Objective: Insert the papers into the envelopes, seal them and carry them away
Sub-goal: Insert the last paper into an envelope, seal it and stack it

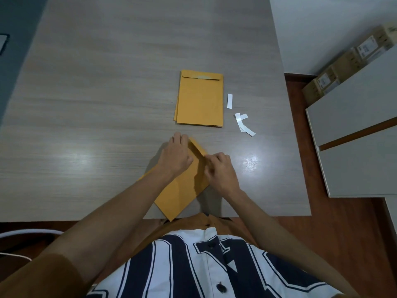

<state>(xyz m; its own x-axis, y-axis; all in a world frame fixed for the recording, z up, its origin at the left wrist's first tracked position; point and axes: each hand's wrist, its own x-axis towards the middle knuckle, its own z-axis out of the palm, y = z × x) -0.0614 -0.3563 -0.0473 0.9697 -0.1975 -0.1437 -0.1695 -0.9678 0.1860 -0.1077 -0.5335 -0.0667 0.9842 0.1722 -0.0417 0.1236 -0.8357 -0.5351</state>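
Sealing step: presses the envelope (182, 194) flat on the desk (107, 104) with spread left hand (175, 159), pinches its flap with right hand (221, 171); next likely calls for folding, firm pressing shut.

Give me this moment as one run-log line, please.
stage: sealing | envelope: angled at table edge | left hand: presses on flap | right hand: pinches flap | envelope stack: farther back | white strips: right of stack
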